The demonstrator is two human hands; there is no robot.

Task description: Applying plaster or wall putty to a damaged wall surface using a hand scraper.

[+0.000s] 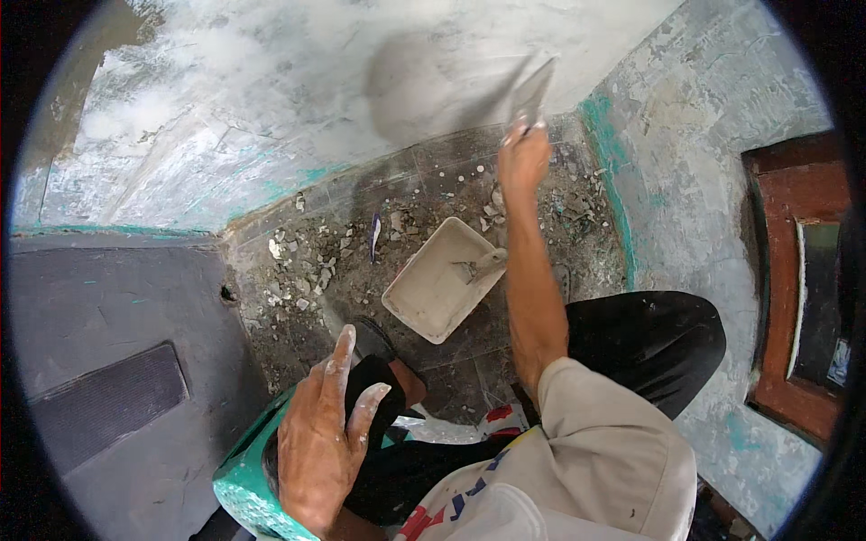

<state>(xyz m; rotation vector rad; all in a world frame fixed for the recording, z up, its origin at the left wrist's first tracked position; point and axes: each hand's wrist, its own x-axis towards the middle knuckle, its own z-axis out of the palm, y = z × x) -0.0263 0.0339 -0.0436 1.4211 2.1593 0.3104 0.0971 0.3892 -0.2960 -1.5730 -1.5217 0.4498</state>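
Closed around the handle, the right hand [525,164] grips a filling knife [536,87] at one o'clock, its metal blade pointing up beside the white-skimmed wall [271,81]; blur hides whether they touch. At seven o'clock the left hand [316,442] holds nothing, thumb and fingers spread, white residue on the skin, near a green, white-smeared object [242,487]. Near the clock's centre sits a shallow rectangular tray [428,298] with a second tool [490,261] leaning inside at its two o'clock side; flaked rubble [302,279] lies toward nine. The knife should be light, its blade thin and springy, the handle perhaps slick with paste: best held low on the handle, near the blade.
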